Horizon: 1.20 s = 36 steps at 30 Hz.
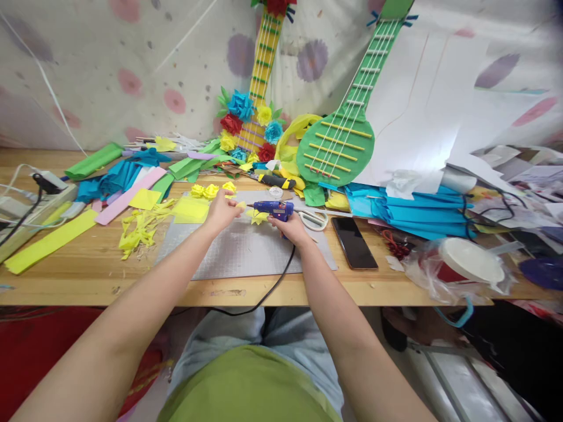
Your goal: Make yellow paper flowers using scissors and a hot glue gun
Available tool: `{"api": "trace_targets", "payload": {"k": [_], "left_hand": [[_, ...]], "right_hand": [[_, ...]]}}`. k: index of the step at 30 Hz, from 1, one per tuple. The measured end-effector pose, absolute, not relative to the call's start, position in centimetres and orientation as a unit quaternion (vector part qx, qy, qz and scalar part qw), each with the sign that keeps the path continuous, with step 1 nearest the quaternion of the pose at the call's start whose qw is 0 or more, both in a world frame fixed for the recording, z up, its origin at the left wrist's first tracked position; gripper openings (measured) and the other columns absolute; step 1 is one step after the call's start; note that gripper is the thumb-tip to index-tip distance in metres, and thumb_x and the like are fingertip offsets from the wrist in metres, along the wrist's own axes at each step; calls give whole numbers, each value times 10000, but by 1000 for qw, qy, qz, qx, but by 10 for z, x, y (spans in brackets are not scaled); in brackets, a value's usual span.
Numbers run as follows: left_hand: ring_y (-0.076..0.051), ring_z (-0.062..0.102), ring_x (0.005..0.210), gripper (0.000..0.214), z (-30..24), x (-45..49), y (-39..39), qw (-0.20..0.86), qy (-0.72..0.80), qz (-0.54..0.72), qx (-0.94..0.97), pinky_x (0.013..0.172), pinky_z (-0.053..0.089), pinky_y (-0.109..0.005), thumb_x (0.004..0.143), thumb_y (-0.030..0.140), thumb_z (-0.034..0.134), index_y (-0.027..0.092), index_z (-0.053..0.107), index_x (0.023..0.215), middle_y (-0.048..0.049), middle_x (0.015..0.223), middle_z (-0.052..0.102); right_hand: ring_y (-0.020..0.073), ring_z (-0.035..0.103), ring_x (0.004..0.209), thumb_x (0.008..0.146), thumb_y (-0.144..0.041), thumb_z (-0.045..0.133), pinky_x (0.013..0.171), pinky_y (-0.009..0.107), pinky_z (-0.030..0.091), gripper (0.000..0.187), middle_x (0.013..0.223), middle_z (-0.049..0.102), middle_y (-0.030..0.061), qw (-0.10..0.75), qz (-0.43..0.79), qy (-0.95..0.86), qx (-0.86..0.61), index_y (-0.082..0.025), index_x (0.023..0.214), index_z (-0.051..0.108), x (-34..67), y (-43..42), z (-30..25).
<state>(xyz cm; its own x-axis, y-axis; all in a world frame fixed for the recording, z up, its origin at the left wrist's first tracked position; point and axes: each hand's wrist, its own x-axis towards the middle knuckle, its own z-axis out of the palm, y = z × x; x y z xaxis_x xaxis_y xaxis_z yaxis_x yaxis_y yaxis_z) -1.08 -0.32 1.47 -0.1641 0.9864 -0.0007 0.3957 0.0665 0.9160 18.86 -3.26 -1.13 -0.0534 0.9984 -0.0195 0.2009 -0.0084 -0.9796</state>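
My right hand (pixel 288 225) is wrapped round a blue hot glue gun (pixel 273 208), its nozzle pointing left. Between the fingertips of my left hand (pixel 223 210) is a small yellow paper piece (pixel 240 205), right by the nozzle tip. Under the gun, a cut yellow paper shape (pixel 258 217) lies on the grey cutting mat (pixel 237 252). Several yellow paper flowers (pixel 210 191) sit just behind my left hand. A yellow paper sheet (pixel 190 210) rests to its left. White-handled scissors (pixel 314 220) lie beside my right hand.
A phone (pixel 354 242) lies right of the mat, and a lidded tub (pixel 466 261) in plastic stands farther right. Yellow scraps (pixel 143 228) lie left. Behind lean a green paper instrument (pixel 336 146) and a yellow flowered one (pixel 264 64). The gun's black cord (pixel 281 278) hangs over the table edge.
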Motion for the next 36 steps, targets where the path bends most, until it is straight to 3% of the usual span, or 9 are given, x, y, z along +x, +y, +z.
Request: {"api": "trace_targets", "payload": {"k": [9,16,29,36], "left_hand": [[-102,580,509,453,16,-10,-5,356,635,417,544,576,482,-254,584,115,672,204,407,942,80,639,554],[-102,564,534,450,20,-7,-10,319,639,387,583,561,472,-243,599,136,654,202,424,981,67,666,547],[-124,554,641,399,25,-4,-15,210,646,316,662,660,440,-264,643,163,617,213,450,1003,33,729,578],[-109,547,596,354,21,-6,-12,237,630,335,660,597,452,-252,634,155,627,219,422,915,46,712,548]], "right_hand": [[71,438,391,619,-425,685,371,213,350,332,586,589,-16,413,441,-578,-549,-179,834,624,189,-29,-18],[82,454,411,595,-396,714,374,210,353,292,539,563,-23,431,438,-567,-548,-179,768,625,189,-28,-18],[161,581,632,596,-420,696,588,285,467,314,646,620,8,455,426,-579,-525,-193,801,623,190,-26,-20],[90,440,406,615,-413,683,424,242,375,263,496,531,-30,446,472,-541,-535,-184,698,583,190,-28,-18]]}}
